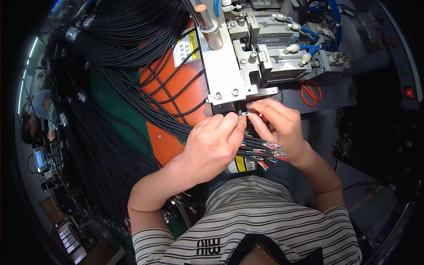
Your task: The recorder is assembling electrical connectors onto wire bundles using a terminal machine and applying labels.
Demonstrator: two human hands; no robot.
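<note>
My left hand (214, 143) is closed, thumb and forefinger pinching a black cable near its stripped end. Thin coloured wires (246, 114) fan out from that end, between my two hands. Curled in from the right, my right hand (282, 126) has its thumb and fingertips at these wires, closed on them. Under my hands lies a bundle of black cables (254, 143), its stripped red, blue, green and white wire ends (274, 148) spreading to the right. Just beyond my fingertips is the front edge of a metal machine plate (225, 66).
Pneumatic cylinders (282, 35) with blue hoses fill the machine's right side. Red-handled scissors (310, 93) lie right of the plate. Long black cables (132, 39) drape over an orange panel (161, 106) on the left. A lit red switch (409, 93) is far right; another person (39, 115) is far left.
</note>
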